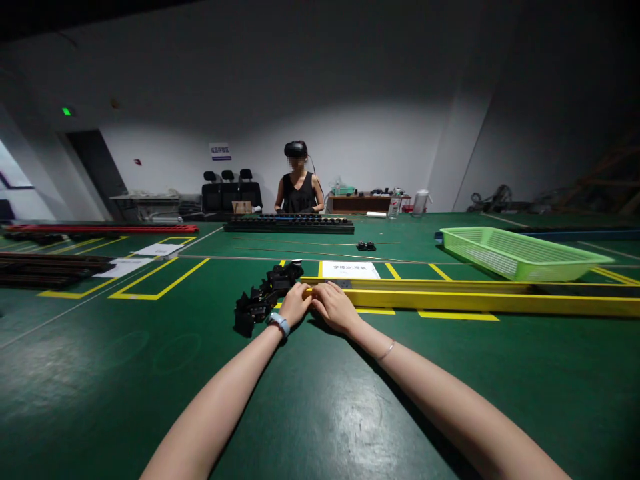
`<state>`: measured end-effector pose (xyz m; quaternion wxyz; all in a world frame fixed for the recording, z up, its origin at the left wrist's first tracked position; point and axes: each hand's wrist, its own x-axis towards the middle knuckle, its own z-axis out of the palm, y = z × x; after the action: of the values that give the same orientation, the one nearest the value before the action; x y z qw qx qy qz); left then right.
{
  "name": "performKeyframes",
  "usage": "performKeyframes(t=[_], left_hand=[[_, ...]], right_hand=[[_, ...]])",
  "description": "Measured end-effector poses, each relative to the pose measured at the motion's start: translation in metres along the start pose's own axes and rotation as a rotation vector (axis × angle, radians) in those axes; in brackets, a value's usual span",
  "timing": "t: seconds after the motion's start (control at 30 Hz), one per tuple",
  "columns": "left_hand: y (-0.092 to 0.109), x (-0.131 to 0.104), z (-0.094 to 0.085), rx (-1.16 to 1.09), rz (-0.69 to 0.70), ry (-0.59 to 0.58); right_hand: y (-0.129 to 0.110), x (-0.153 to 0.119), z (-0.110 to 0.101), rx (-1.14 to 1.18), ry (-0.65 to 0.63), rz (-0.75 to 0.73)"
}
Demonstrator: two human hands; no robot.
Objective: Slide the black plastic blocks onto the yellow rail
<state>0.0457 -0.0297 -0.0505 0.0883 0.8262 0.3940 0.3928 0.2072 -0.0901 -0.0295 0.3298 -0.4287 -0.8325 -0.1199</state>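
Observation:
A long yellow rail [480, 303] lies across the table, its left end between my hands. My right hand [334, 307] is closed over that end, fingers curled on top of it. Right beside it, my left hand [296, 303] is closed at the tip of the rail, fingertips bent inward; what they pinch is hidden. A cluster of black plastic parts [265, 297] lies just left of my left hand, some touching or very near it. Behind the rail is a white paper label [350, 269] with printed characters.
A light green basket [520, 252] stands behind the rail at the right. Small black parts [367, 246] lie farther back. Dark rails [55, 267] and a red rail [100, 229] are at the left. Across the table, a person [299, 183] in a headset faces me behind black rails [290, 225].

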Motion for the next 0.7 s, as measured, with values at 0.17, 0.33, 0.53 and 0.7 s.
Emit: performKeyframes(t=[0.17, 0.33, 0.53, 0.7], left_hand=[[-0.0006, 0.0000, 0.0004, 0.004, -0.011, 0.000], [-0.0020, -0.0002, 0.0009, -0.001, -0.013, 0.001], [-0.0027, -0.0003, 0.0021, 0.001, -0.010, 0.018], [-0.0022, -0.0007, 0.0024, 0.002, -0.010, 0.020]], right_hand=[[0.0002, -0.0009, 0.0004, -0.013, 0.027, 0.026], [0.0001, -0.0014, 0.0005, -0.038, 0.040, 0.043], [0.0006, -0.0034, 0.0013, -0.101, 0.064, 0.074], [-0.0003, -0.0053, 0.0020, -0.166, 0.067, 0.115]])
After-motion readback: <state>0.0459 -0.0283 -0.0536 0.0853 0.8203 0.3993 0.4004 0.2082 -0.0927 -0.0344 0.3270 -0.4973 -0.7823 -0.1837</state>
